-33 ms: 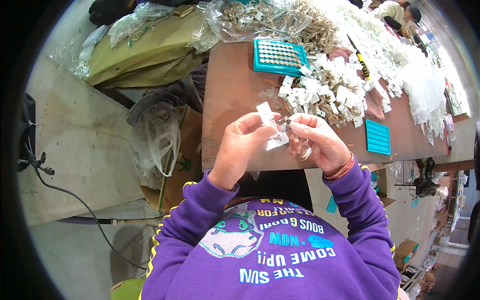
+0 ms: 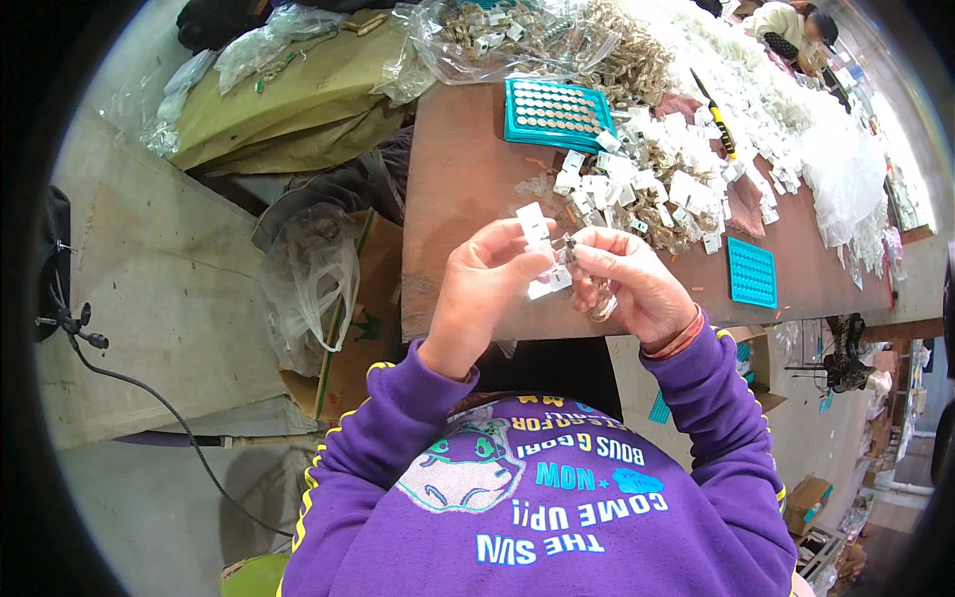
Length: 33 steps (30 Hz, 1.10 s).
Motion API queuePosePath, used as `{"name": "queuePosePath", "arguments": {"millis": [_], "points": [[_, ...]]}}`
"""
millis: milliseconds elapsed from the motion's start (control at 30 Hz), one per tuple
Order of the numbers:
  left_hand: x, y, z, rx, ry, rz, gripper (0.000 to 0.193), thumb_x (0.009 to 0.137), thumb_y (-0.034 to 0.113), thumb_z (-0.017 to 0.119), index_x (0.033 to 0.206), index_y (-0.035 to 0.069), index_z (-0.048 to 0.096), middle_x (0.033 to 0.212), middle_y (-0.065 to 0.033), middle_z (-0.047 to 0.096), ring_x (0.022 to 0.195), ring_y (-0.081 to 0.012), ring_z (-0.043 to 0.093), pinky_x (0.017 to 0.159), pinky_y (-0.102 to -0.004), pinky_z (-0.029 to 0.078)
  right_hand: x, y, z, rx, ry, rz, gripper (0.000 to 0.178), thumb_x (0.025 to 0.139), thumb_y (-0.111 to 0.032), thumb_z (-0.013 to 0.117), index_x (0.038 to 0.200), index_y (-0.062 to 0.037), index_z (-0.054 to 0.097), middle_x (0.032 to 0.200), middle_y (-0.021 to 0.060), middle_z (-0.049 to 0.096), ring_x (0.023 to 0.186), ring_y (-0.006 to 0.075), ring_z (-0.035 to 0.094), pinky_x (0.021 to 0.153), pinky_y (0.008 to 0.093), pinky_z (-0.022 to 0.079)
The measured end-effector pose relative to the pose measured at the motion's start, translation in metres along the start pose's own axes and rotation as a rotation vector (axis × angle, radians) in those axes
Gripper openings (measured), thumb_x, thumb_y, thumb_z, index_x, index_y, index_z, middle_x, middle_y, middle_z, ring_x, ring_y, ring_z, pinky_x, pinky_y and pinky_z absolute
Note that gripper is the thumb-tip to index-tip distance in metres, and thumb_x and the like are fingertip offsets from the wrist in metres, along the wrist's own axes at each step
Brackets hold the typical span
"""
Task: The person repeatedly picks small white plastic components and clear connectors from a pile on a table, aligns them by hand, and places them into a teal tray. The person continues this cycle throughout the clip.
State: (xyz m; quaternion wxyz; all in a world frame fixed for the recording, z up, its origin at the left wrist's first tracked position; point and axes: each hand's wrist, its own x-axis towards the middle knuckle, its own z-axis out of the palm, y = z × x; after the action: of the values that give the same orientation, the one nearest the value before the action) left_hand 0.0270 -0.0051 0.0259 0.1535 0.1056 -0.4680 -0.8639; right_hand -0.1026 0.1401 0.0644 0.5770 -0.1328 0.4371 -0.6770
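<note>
Above the near edge of the table, my left hand point(image 2: 489, 284) pinches a white plastic piece point(image 2: 533, 221) between thumb and fingers. The piece has flat square ends, and its middle is partly covered by my fingers. My right hand point(image 2: 637, 279) is closed close beside it, thumb and forefinger pinching a small dark metallic part point(image 2: 570, 249) against the white piece. A clear, shiny bundle point(image 2: 603, 301) hangs under the curled right fingers; its kind is hard to make out. Beyond my hands lies a heap of white plastic pieces with clear strands point(image 2: 637, 189).
A teal tray point(image 2: 510, 124) with rows of round silvery discs stands at the back. Another teal tray point(image 2: 751, 274) lies at the right. A yellow-black screwdriver-like tool point(image 2: 721, 129) rests on the heap. A plastic bag point(image 2: 308, 289) hangs by a cardboard box point(image 2: 360, 308). Another person point(image 2: 791, 30) sits far right.
My left hand and the white plastic piece have shifted very slightly to the right, toward my right hand. The grip of both hands looks the same.
</note>
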Motion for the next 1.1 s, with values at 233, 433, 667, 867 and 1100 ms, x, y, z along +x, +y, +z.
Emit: {"name": "queuePosePath", "arguments": {"millis": [233, 433, 667, 867, 1100], "points": [[-0.001, -0.004, 0.004, -0.114, 0.001, 0.143, 0.018, 0.089, 0.006, 0.066, 0.102, 0.005, 0.054, 0.093, -0.0051, 0.065, 0.080, -0.0129, 0.063, 0.071, -0.0251, 0.051, 0.002, 0.003, 0.009, -0.179, 0.070, -0.089, 0.016, 0.089, -0.016, 0.067, 0.097, -0.0023, 0.066, 0.083, 0.0013, 0.066, 0.061, 0.0051, 0.056, 0.055, 0.0186, 0.045], [-0.002, 0.001, 0.007, 0.004, 0.034, 0.149, 0.013, 0.089, 0.002, 0.065, 0.098, 0.003, 0.055, 0.091, -0.0073, 0.065, 0.079, -0.0135, 0.064, 0.072, -0.0245, 0.052, -0.002, 0.001, 0.018, -0.414, 0.131, -0.202, 0.015, 0.088, -0.012, 0.068, 0.096, 0.0003, 0.067, 0.084, 0.0024, 0.067, 0.067, 0.0048, 0.058, 0.060, 0.0201, 0.047], [-0.006, 0.021, 0.004, 0.089, -0.142, 0.032, 0.019, 0.083, -0.001, 0.071, 0.096, 0.002, 0.057, 0.092, -0.0047, 0.065, 0.082, -0.0099, 0.062, 0.075, -0.0236, 0.051, -0.010, -0.014, 0.019, -0.602, 0.033, -0.169, 0.010, 0.082, -0.006, 0.071, 0.090, -0.0004, 0.067, 0.082, 0.0012, 0.067, 0.074, 0.0054, 0.059, 0.068, 0.0205, 0.048], [-0.012, 0.021, 0.011, 0.044, -0.259, 0.022, 0.019, 0.082, -0.002, 0.072, 0.094, 0.003, 0.058, 0.092, -0.0016, 0.064, 0.086, -0.0070, 0.060, 0.077, -0.0226, 0.050, -0.008, 0.002, 0.011, -0.157, -0.126, -0.004, 0.019, 0.077, -0.008, 0.075, 0.087, -0.0064, 0.058, 0.084, -0.0004, 0.062, 0.080, 0.0070, 0.060, 0.071, 0.0206, 0.046], [-0.009, 0.010, 0.021, 0.226, 0.169, 0.292, 0.011, 0.086, -0.001, 0.067, 0.095, -0.001, 0.060, 0.089, -0.0068, 0.069, 0.083, -0.0099, 0.065, 0.072, -0.0224, 0.052, -0.012, 0.000, 0.018, -0.475, 0.101, -0.183, 0.015, 0.091, -0.015, 0.065, 0.094, -0.0013, 0.061, 0.089, 0.0026, 0.064, 0.081, 0.0074, 0.062, 0.073, 0.0217, 0.051]]}}
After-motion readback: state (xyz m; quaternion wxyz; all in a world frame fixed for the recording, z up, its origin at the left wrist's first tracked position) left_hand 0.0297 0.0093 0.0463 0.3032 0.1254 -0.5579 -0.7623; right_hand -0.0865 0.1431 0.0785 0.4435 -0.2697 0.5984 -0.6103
